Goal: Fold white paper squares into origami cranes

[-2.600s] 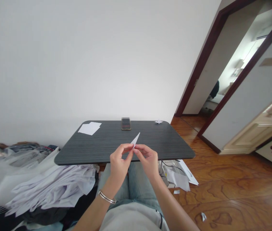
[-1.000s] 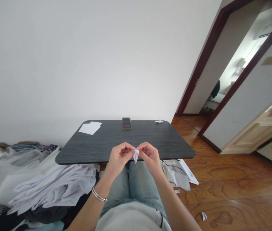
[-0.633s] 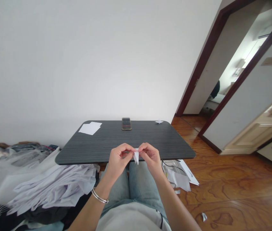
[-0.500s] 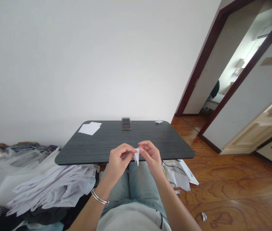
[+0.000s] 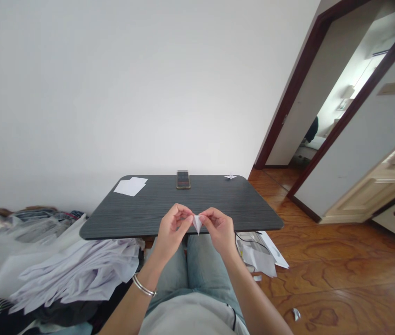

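A small folded piece of white paper (image 5: pixel 197 223) hangs between my two hands, its pointed end facing down. My left hand (image 5: pixel 173 231) pinches its left upper corner between thumb and fingers. On the other side, my right hand (image 5: pixel 220 228) grips the right upper corner in the same way. Both hands are raised at the near edge of the dark table (image 5: pixel 162 204). The finer folds of the paper are too small to make out.
White paper sheets (image 5: pixel 130 186) lie at the table's far left. A phone (image 5: pixel 183 179) stands at the back middle, and a folded paper crane (image 5: pixel 230 176) sits at the far right. Heaped clothes (image 5: pixel 78 270) flank the table's left; papers (image 5: pixel 260 258) lie below right.
My right hand has shifted from the top of the paper to its right corner. The paper now faces me more broadly, as a triangle stretched between both hands.
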Motion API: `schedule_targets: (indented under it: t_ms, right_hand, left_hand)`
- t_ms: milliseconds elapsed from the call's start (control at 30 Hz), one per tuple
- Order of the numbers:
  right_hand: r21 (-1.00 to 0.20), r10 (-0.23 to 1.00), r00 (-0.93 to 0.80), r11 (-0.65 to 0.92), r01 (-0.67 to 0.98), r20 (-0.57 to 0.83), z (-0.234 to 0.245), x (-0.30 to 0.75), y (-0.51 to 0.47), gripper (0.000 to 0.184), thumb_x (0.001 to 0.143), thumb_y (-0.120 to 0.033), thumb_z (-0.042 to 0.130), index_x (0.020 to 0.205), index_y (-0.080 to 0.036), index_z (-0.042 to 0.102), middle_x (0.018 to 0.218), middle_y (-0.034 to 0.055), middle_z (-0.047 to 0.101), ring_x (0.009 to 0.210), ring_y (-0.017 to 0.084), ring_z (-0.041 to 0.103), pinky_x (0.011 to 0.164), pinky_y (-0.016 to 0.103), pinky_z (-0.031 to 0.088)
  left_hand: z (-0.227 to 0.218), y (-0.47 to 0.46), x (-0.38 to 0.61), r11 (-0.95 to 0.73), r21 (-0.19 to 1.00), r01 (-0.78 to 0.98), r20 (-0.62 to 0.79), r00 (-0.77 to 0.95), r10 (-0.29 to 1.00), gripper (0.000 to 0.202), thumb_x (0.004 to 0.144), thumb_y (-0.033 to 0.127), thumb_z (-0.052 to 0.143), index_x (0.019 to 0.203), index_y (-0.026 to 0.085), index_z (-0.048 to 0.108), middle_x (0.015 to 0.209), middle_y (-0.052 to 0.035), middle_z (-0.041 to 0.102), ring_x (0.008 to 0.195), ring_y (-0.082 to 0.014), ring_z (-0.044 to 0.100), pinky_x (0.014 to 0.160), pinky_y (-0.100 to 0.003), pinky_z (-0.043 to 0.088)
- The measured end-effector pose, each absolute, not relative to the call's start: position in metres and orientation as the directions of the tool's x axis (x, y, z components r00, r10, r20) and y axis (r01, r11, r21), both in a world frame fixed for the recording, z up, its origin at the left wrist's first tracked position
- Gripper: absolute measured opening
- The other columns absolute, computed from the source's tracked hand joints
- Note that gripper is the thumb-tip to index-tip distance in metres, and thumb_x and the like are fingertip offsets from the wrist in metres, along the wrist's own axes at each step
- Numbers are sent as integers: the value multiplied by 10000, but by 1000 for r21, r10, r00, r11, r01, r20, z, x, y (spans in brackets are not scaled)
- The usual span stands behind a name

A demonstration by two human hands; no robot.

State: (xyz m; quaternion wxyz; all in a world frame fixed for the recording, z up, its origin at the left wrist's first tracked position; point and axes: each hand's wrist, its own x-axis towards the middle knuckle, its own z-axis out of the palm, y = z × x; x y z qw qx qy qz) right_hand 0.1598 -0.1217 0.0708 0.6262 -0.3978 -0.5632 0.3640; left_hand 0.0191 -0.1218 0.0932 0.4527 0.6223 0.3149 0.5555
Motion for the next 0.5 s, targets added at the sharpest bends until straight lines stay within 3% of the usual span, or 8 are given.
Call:
schedule_targets:
  t_ms: [167, 333, 500]
  right_hand:
    - [-905, 899, 123, 425, -24, 420, 74, 157, -124, 127, 749, -288, 641, 704, -170, 645, 655, 25, 646, 601, 147, 575, 588, 259, 455]
    - [-924, 943, 38, 332, -189, 331, 77, 155, -126, 166, 714, -325, 683, 715, -168, 627, 629, 10, 644, 560, 131, 573, 556, 246, 463]
    - [-943, 953, -32, 291, -163, 300, 75, 153, -127, 186, 720, -328, 672, 667, -158, 619, 556, -9, 608, 499, 107, 531, 513, 225, 441]
  left_hand:
    - [95, -119, 19, -323, 946, 31, 309, 221, 925, 177, 735, 293, 654, 689, 127, 615, 651, -26, 627, 620, -130, 577, 619, -234, 469]
    - [97, -120, 19, -356, 934, 11, 350, 157, 923, 188, 739, 289, 640, 645, 130, 605, 593, -7, 605, 564, -116, 554, 562, -214, 447]
    - [99, -122, 20, -391, 921, -8, 390, 82, 917, 187, 736, 271, 638, 619, 134, 586, 584, 7, 579, 555, -102, 533, 549, -199, 431]
